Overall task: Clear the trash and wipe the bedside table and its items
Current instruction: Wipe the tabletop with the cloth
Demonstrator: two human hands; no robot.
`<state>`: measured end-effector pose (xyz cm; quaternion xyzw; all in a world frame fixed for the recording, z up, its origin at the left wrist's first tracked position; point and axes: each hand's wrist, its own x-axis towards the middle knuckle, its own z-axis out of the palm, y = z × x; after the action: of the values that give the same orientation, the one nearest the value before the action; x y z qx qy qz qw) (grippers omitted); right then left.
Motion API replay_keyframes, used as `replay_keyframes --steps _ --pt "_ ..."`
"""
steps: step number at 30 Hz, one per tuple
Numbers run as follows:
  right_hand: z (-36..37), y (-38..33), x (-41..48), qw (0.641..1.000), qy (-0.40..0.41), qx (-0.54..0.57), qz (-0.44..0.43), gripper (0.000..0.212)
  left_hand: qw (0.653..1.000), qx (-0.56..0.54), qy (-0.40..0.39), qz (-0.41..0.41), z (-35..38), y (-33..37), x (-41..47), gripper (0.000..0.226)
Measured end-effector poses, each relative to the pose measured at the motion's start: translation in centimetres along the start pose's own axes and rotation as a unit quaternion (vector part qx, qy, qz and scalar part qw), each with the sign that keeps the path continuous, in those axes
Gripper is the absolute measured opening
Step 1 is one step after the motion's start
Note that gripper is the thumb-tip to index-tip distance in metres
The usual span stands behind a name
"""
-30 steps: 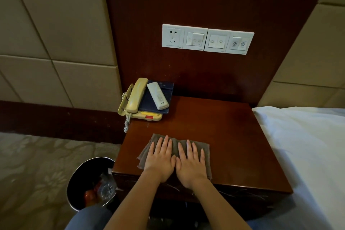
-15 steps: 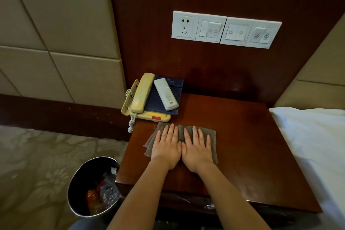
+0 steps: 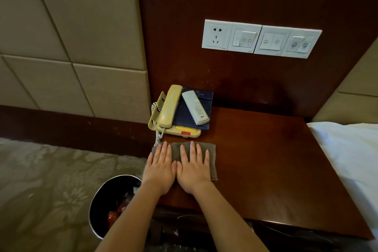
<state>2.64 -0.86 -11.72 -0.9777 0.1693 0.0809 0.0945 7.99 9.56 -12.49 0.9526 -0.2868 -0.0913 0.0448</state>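
A folded grey-brown cloth lies flat on the dark wooden bedside table, at its left side. My left hand and my right hand press on the cloth side by side, fingers straight. Just beyond the cloth sits a yellowish telephone at the table's back left corner. A dark blue folder rests on the telephone, and a white remote control lies on the folder.
A metal trash bin with red and clear wrappers inside stands on the patterned carpet left of the table. A white bed sheet borders the table on the right. A white socket and switch panel is on the wooden wall.
Both hands have slid the cloth away from the table's front edge toward the telephone and a little to the left. The telephone, folder and remote have stayed put.
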Motion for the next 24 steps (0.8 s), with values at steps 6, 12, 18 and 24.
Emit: replay_keyframes --steps 6,12,18,24 --pt "0.5 -2.7 0.2 0.999 -0.008 0.005 -0.042 0.057 0.999 -0.021 -0.01 -0.044 0.5 -2.7 -1.2 0.058" --pt "0.6 -1.9 -1.0 0.997 -0.007 0.014 -0.073 0.055 0.999 0.008 0.001 -0.047 0.6 -2.0 -1.9 0.058" --pt "0.5 1.2 -2.9 0.996 -0.006 0.031 -0.086 0.053 0.998 0.048 0.004 -0.046 0.8 1.3 -3.2 0.06" --pt "0.3 9.7 -6.8 0.998 0.011 0.026 -0.05 0.052 0.998 0.06 -0.003 -0.002 1.9 10.3 -3.7 0.06"
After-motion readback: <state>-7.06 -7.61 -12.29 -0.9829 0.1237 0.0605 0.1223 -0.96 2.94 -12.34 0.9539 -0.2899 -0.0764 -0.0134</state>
